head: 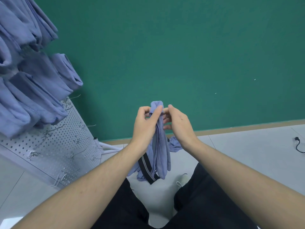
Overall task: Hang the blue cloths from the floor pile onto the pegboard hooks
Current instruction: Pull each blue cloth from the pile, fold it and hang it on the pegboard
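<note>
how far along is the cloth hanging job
Done: several blue cloths already hang on the pegboard. In hand: the left hand and right hand hold one cloth up. Left: a small floor pile, and empty hooks lower down.

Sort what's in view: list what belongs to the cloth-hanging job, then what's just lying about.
Job: held cloth, left hand, right hand, floor pile, pegboard, hooks, hung cloths.
Lying about: black cable, white shoe.

Bright, even light; soft shadows; wide-angle bending at edges; slight blur.
</note>
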Demonstrator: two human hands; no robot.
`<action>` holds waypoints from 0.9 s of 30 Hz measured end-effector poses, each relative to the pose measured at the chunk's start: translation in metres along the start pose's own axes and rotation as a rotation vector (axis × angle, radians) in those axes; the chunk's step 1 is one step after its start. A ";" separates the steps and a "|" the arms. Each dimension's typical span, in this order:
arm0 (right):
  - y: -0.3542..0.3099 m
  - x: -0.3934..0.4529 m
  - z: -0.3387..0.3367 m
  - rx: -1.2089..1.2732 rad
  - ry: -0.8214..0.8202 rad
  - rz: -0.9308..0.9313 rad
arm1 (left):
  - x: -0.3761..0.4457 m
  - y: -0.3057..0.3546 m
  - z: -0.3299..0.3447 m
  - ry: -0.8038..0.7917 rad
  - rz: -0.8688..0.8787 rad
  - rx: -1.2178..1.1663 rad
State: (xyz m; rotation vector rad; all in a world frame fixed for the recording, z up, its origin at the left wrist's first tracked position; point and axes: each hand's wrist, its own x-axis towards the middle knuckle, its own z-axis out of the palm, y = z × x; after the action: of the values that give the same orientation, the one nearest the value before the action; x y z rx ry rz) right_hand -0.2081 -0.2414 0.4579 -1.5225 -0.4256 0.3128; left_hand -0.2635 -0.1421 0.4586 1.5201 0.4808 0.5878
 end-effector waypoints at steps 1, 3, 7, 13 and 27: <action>-0.001 0.000 -0.001 0.009 -0.023 0.009 | 0.000 0.000 -0.001 -0.012 -0.009 -0.006; 0.000 -0.001 -0.004 0.018 -0.097 0.014 | 0.000 0.001 -0.005 -0.032 -0.022 0.022; 0.001 0.000 -0.012 0.121 -0.136 0.008 | 0.002 0.003 -0.014 -0.098 -0.039 0.019; 0.015 0.013 -0.033 0.007 -0.116 -0.080 | 0.007 0.010 -0.021 -0.241 -0.048 -0.052; 0.038 0.010 -0.012 -0.176 -0.242 0.021 | 0.008 0.024 -0.011 -0.095 -0.086 -0.358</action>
State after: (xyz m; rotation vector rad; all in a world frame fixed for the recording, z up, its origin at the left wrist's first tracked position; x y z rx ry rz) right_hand -0.1916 -0.2460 0.4209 -1.6677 -0.6426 0.4891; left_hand -0.2654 -0.1297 0.4827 1.1747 0.3440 0.5019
